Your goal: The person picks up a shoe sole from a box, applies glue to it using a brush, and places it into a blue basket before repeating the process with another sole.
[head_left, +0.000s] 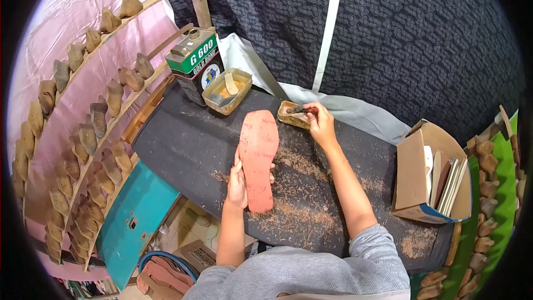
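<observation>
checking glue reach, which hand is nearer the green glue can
Left, by a small margin. The left hand holds the sole below the can; the right hand is off to its right, at a small tray.

A shoemaking workshop: racks of wooden shoe lasts (83, 133) stand left of the hands, a glue tin (195, 64) sits beyond them, shavings (300, 200) litter the worktable (183, 144).

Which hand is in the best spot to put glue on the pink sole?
Probably the right hand: it holds a dark brush at the small glue tub. The left hand is busy, its grip steadying the pink sole on the dark board.
</observation>
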Motion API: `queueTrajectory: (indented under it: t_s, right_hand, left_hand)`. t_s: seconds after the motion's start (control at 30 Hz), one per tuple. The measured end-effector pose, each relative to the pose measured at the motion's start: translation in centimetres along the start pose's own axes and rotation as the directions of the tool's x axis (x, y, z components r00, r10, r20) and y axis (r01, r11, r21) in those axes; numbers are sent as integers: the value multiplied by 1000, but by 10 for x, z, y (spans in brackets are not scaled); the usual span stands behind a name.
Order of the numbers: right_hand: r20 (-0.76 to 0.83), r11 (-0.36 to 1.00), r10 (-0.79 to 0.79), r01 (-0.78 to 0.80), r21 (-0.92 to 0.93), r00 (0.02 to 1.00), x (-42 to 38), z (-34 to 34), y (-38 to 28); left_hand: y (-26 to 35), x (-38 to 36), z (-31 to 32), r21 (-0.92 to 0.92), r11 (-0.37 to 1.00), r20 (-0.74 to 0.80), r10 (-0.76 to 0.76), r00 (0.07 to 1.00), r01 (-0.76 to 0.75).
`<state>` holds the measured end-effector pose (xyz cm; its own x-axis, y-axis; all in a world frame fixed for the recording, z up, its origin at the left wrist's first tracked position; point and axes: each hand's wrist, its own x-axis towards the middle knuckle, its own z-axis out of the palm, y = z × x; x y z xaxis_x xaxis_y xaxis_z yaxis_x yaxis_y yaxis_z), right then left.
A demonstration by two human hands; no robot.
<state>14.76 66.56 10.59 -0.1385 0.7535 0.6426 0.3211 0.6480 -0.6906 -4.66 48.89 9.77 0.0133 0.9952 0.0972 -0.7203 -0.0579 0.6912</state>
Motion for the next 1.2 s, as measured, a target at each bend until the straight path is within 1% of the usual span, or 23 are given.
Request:
queueTrajectory:
  t_s: [0.07, 0.1, 0.17, 0.23, 0.3, 0.33, 0.4, 0.47, 0.5, 0.57, 0.6, 0.63, 0.7, 0.77, 0.83, 0.9, 0.97, 1.0, 1.1, 1.13, 1.2]
  right_hand:
    - [95, 1000, 18, -19, 4, 995, 10, 8, 21]
    - [100, 1000, 19, -19, 7, 995, 12, 9, 28]
    - [183, 999, 25, -20, -30, 983, 15, 9, 42]
    - [172, 1000, 24, -23, -12, 985, 14, 2, 43]
    - [215, 989, 149, -147, -29, 965, 13, -10, 44]
    - [212, 989, 147, -148, -14, 966, 13, -16, 43]
    - [237, 990, 138, -125, -69, 962, 15, -30, 45]
    - [259, 981, 173, -141, -136, 950, 20, -41, 43]
    - [260, 981, 174, -143, -134, 950, 21, -41, 42]
    - [258, 987, 156, -142, -73, 953, 27, -38, 41]
    - [241, 991, 124, -106, -83, 963, 28, -32, 41]
    - [243, 990, 127, -110, -83, 962, 29, -26, 41]
    - [234, 998, 54, -49, -28, 971, 30, -11, 40]
    - [248, 998, 52, -44, -39, 967, 30, -3, 39]
    - [272, 997, 78, -74, -23, 959, 28, -1, 39]
    - [277, 997, 64, -48, -63, 959, 31, -11, 34]
    - [332, 992, 77, -39, -122, 940, 33, -22, 24]
    - [340, 990, 66, -18, -143, 938, 37, -25, 23]
    - [293, 988, 86, -45, -145, 952, 40, -35, 16]
    - [248, 987, -33, 70, -142, 968, 39, -33, 22]
    - [273, 986, -1, 47, -159, 962, 38, -28, 28]
  left_hand:
    - [0, 2, -2, -6, 1000, 6, -12, 1000, 12]
    - [0, 2, -3, -6, 1000, 0, -10, 1000, 10]
    - [0, 2, -5, 16, 999, -22, -32, 999, 32]
    - [0, 3, -7, 3, 1000, -31, -20, 999, 20]
    - [0, 6, -8, -10, 1000, -36, -9, 999, 9]
    - [1, 6, -8, -16, 1000, -28, -16, 999, 16]
    - [3, 5, -12, -13, 1000, -27, -22, 999, 22]
    - [0, 4, -18, -53, 998, 47, -28, 998, 31]
    - [1, 3, -15, -52, 998, 45, -28, 999, 31]
    - [4, 3, -6, -74, 997, -2, -25, 1000, 25]
    - [3, 3, -6, -75, 997, -5, -28, 1000, 28]
    - [2, 3, -7, -70, 997, -9, -22, 1000, 21]
    - [0, 3, -9, -65, 998, -19, -21, 1000, 20]
    - [-1, 2, -13, -14, 1000, 6, -27, 1000, 27]
    - [-1, -1, -18, -17, 998, 11, -53, 999, 53]
    - [0, 0, -19, -21, 997, 28, -73, 997, 74]
    - [-1, -3, -18, -40, 996, -34, -80, 996, 79]
    - [-2, -4, -18, -44, 996, -32, -83, 996, 82]
    - [-3, -3, -16, -43, 996, 11, -76, 997, 77]
    - [-4, -3, -14, -29, 996, 5, -90, 996, 90]
    - [-6, -5, -13, -17, 994, -3, -107, 994, 107]
